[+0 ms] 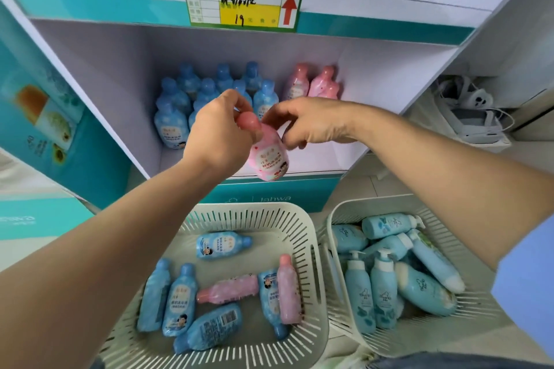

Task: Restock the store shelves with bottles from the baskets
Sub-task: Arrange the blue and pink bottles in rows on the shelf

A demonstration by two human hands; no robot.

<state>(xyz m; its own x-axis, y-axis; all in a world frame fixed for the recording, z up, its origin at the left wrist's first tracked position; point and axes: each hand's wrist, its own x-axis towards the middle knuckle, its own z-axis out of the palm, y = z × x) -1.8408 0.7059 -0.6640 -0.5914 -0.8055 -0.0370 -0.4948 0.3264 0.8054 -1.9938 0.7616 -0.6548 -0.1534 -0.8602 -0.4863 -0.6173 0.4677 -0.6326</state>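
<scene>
A pink bottle (269, 157) hangs in front of the shelf's opening, tilted, cap up and to the left. My left hand (220, 129) grips it at the neck, just under the pink cap. My right hand (305, 123) pinches its upper right shoulder with the fingertips. On the shelf floor (323, 159) behind stand several blue bottles (172, 124) on the left and pink bottles (322, 84) at the back right. Below, a cream basket (305, 237) holds several blue and two pink bottles lying flat.
A second cream basket (335, 213) at the right holds several larger blue pump bottles. A green and yellow price tag (242, 4) is fixed to the shelf edge above. Teal display panels stand at the left. Grey equipment with cables (470, 117) sits to the right of the shelf.
</scene>
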